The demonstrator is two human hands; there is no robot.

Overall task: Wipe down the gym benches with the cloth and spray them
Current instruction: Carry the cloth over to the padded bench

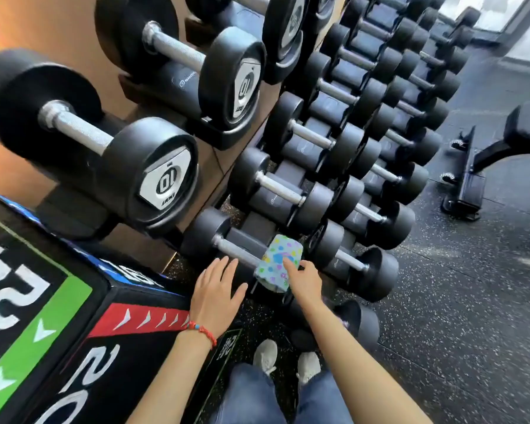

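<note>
head view: cloth (pixel 279 263) hides dumbbell (pixel 227 243) end

Dumbbell rack (pixel 288 96), speckled rubber floor (pixel 471 301).
Black dumbbells (pixel 153 175) marked 10 sit on the upper tier; a plyo box (pixel 58 316) with green and red panels stands beside the rack.

Cloth (pixel 278 263) hides dumbbell (pixel 227 240) head

Both forearms are bare, with no sleeves in view. The left wrist carries a thin red braided cord bracelet (pixel 203 331) with a small blue bead near its middle. The legs wear blue denim jeans (pixel 283 396) with frayed hems, above a pair of pale grey-white lace-up sneakers (pixel 266 352).
</note>
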